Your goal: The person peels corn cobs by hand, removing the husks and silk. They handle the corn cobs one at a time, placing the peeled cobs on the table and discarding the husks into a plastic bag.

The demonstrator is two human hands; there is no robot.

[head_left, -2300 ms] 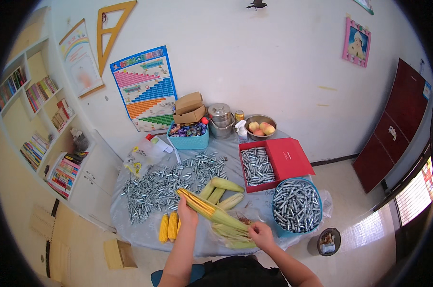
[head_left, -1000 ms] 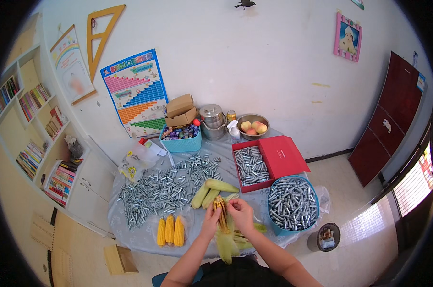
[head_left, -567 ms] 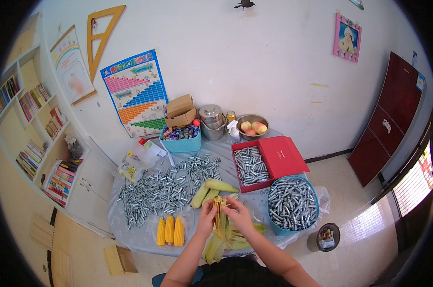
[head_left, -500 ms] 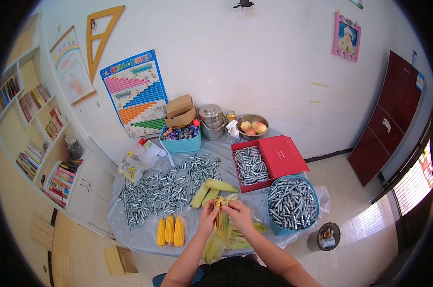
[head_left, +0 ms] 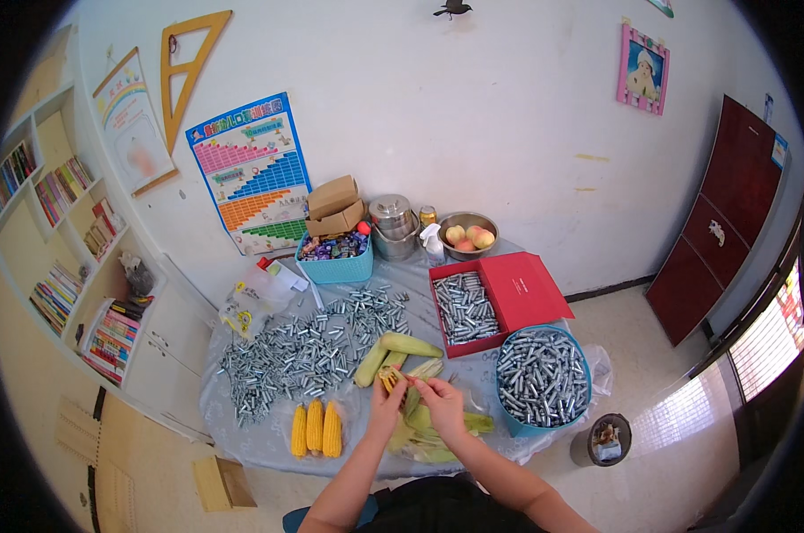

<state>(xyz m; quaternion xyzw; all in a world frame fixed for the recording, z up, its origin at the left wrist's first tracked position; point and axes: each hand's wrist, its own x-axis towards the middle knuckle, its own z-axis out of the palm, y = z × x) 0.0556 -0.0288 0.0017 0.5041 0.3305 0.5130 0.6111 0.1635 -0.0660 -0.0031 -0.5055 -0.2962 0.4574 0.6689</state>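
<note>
My left hand grips a partly husked corn cob whose yellow tip shows above my fingers. My right hand pinches a green husk leaf peeled off that cob. Both hands are over the table's near edge. A heap of stripped husks lies under and beside my right hand. Three peeled yellow cobs lie side by side to the left. Unhusked green cobs lie just beyond my hands.
A large spread of small metal cylinders covers the grey tablecloth. A red box and a blue basket hold more cylinders. Farther back stand a teal basket, metal pots and a fruit bowl. A bin sits on the floor.
Earlier my left hand held a long cob out to the left with my right hand low. Both hands have since come together at the centre, and the husk is being peeled open.
</note>
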